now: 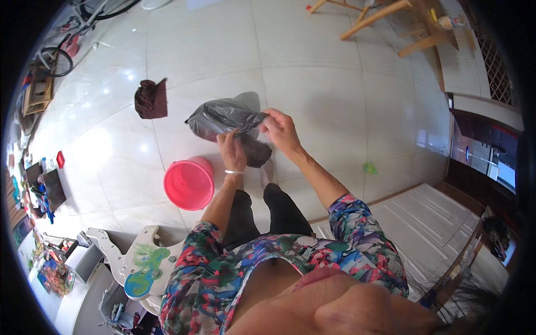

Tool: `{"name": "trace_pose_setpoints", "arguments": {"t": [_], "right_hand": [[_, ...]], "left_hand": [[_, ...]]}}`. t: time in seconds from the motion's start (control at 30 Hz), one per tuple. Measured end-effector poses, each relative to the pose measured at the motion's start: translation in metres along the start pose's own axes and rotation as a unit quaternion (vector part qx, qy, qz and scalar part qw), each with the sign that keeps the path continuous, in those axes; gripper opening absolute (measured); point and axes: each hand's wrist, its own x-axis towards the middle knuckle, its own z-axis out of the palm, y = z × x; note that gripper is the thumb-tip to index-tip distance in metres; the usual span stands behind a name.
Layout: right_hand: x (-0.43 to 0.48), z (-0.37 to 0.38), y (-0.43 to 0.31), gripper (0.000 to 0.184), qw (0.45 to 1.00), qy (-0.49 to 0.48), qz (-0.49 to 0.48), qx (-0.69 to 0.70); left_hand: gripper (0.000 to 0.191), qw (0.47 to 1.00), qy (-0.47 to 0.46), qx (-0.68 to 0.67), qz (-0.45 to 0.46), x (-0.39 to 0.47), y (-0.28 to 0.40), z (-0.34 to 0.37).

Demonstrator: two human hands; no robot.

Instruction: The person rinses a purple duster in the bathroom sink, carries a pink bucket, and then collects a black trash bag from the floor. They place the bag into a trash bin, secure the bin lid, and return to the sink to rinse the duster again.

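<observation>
A black plastic bag [220,115] hangs above the tiled floor in front of me, bulging out to the left. Something reddish shows faintly through its lower side. My right hand [279,127] pinches the bag's gathered edge. Slightly blurred, my left hand [232,151] has its fingers on the same gathered plastic, nearer my body. Below and between my hands a dark rounded bulge [255,153] shows; whether it belongs to the bag I cannot tell. A pink plastic bucket [189,185] stands on the floor close to my left forearm.
A crumpled dark maroon cloth or bag [151,101] lies on the floor beyond the bucket. A small green scrap [369,168] is at the right. Wooden furniture legs [377,19] stand at the far right, a bicycle [56,62] at the far left, a white children's table [157,268] behind left.
</observation>
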Motion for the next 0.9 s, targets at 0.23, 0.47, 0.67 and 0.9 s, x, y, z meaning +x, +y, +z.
{"name": "trace_pose_setpoints", "arguments": {"t": [0.23,0.47,0.67,0.9], "right_hand": [[0.057,0.076,-0.002,0.025,0.983,0.083,-0.149,-0.072],[0.119,0.351,-0.007,0.013,0.922,-0.119,-0.212,-0.302],[0.162,0.359,0.006,0.020,0.830,-0.338,0.059,-0.441],[0.160,0.479,-0.034,0.034,0.629,-0.517,-0.216,-0.539]], "left_hand": [[0.017,0.968,0.019,-0.191,-0.164,0.072,-0.037,-0.055],[0.007,0.811,0.137,-0.474,-0.314,0.222,-0.033,-0.277],[0.019,0.794,0.204,-0.530,-0.215,0.214,-0.038,-0.301],[0.018,0.825,0.320,-0.416,-0.208,0.228,0.011,-0.411]]}}
